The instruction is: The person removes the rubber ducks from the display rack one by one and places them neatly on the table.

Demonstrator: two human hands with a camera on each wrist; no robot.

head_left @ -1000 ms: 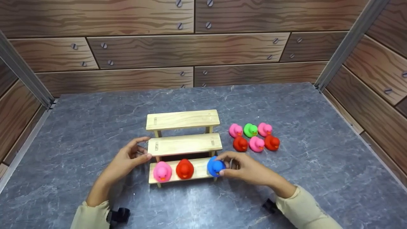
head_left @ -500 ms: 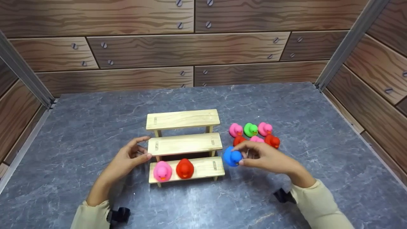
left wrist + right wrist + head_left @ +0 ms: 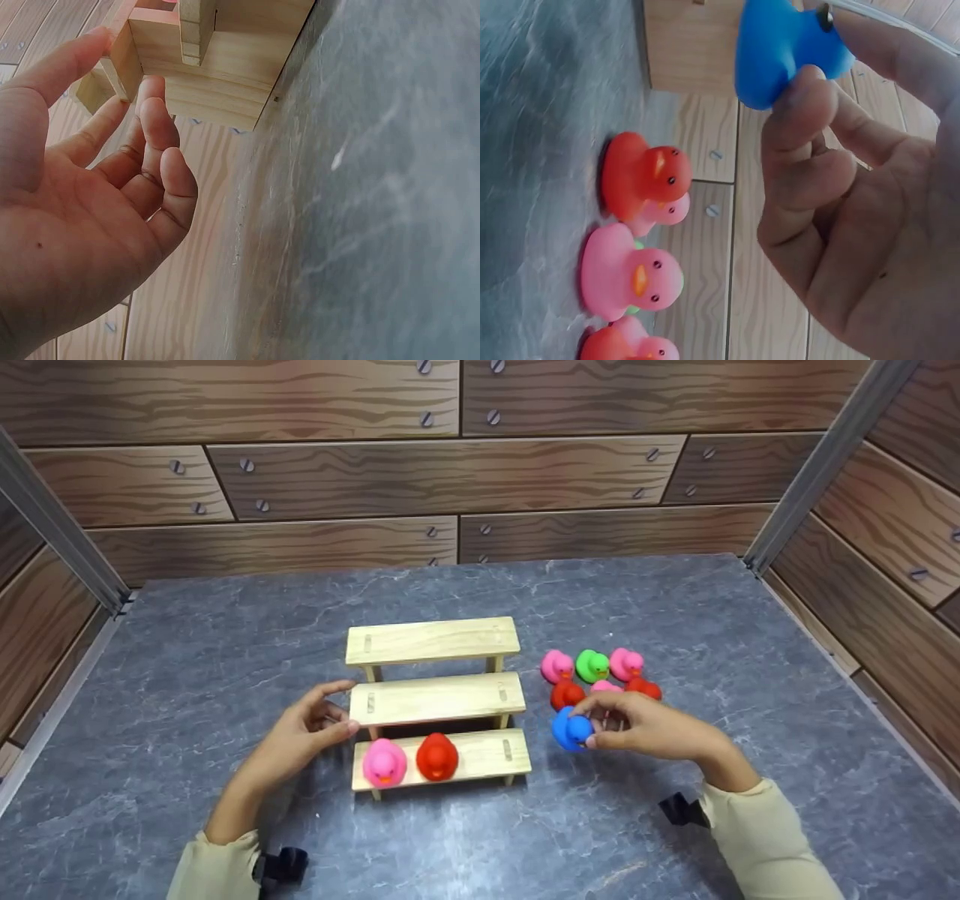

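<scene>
A three-tier wooden step stand (image 3: 437,699) stands on the dark marbled table. My left hand (image 3: 300,739) holds the left end of its middle step, thumb at the front edge and index finger at the back. In the left wrist view the other fingers (image 3: 178,176) curl loosely beside the stand. My right hand (image 3: 649,725) pinches a blue rubber duck (image 3: 570,729) just right of the stand. The right wrist view has the blue duck (image 3: 769,56) raised off the table. On the lowest step sit a pink duck (image 3: 384,763) and a red duck (image 3: 437,757).
Right of the stand is a group of ducks: a green one (image 3: 592,666) between two pink ones in the back row. The front row has a red duck (image 3: 566,694) at its left, with another red and a pink partly behind my right hand. Wood-patterned walls (image 3: 450,480) enclose the table.
My right hand has lifted the blue duck off the right end of the lowest step and carried it rightward, toward the group. The left hand keeps its place on the stand.
</scene>
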